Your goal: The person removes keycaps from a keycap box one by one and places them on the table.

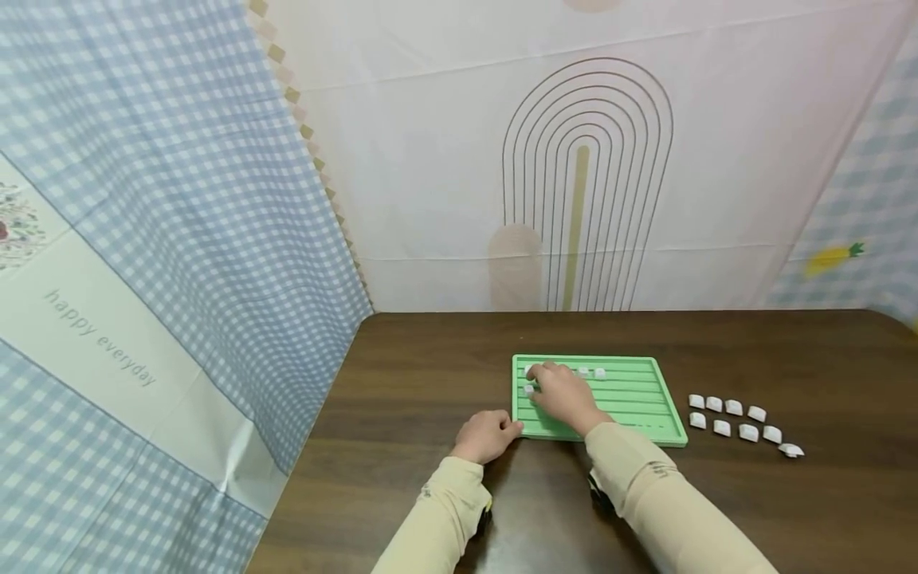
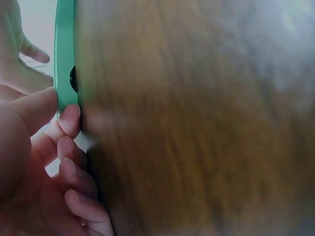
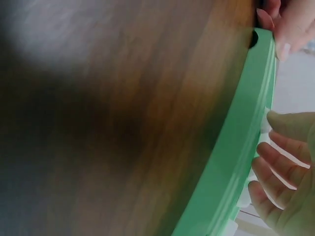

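I wear 2 sleeves of pale cream-yellow cloth, the left sleeve [image 1: 430, 518] and the right sleeve [image 1: 681, 510], both with soft folds. Near each cuff is a small grey marking, too small for reading. Below each cuff shows something dark, and the left dark piece [image 1: 484, 522] has a yellow spot [image 1: 488, 504]. My left hand [image 1: 488, 437] and right hand [image 1: 564, 397] are bare.

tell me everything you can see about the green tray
The green tray is shallow and rectangular, with a raised rim, lengthwise ridges and a dark rounded notch in its near wall by the left corner. It looks like plastic. It lies on the brown table, a long side toward the person. Small white pieces sit in its far rows. The left hand pinches its near left corner; the right hand is over its left part.
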The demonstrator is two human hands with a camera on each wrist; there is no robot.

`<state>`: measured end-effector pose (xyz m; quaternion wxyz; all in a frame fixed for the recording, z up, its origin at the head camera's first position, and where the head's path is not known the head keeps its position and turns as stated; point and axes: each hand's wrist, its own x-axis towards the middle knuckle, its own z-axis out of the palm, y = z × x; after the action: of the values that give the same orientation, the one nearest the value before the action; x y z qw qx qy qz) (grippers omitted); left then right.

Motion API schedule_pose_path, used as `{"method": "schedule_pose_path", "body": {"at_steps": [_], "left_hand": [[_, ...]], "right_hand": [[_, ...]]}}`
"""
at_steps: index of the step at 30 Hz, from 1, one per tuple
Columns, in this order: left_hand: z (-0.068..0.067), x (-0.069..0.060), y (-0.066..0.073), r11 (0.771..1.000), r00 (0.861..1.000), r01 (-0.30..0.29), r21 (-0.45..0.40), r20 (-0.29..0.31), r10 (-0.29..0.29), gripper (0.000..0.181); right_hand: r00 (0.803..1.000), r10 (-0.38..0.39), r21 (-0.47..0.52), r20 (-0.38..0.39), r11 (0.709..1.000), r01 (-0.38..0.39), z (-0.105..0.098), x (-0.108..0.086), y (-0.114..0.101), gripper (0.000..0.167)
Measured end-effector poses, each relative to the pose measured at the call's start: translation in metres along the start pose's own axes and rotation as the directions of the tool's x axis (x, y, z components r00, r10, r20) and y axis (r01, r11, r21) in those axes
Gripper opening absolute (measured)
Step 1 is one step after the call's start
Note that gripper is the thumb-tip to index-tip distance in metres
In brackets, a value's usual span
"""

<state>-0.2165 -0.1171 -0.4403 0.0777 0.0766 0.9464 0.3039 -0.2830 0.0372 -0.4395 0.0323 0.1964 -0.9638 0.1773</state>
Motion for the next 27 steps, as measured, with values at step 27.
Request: {"method": "schedule_pose_path", "body": {"at_steps": [27], "left_hand": [[0.006,0.005,-0.002,0.999,0.999,-0.034,0.019,-0.004,0.034,0.039]], "right_hand": [[0.997,0.064,-0.028,-0.042,0.997,-0.066,-0.07,-0.027,0.073,0.022]]}}
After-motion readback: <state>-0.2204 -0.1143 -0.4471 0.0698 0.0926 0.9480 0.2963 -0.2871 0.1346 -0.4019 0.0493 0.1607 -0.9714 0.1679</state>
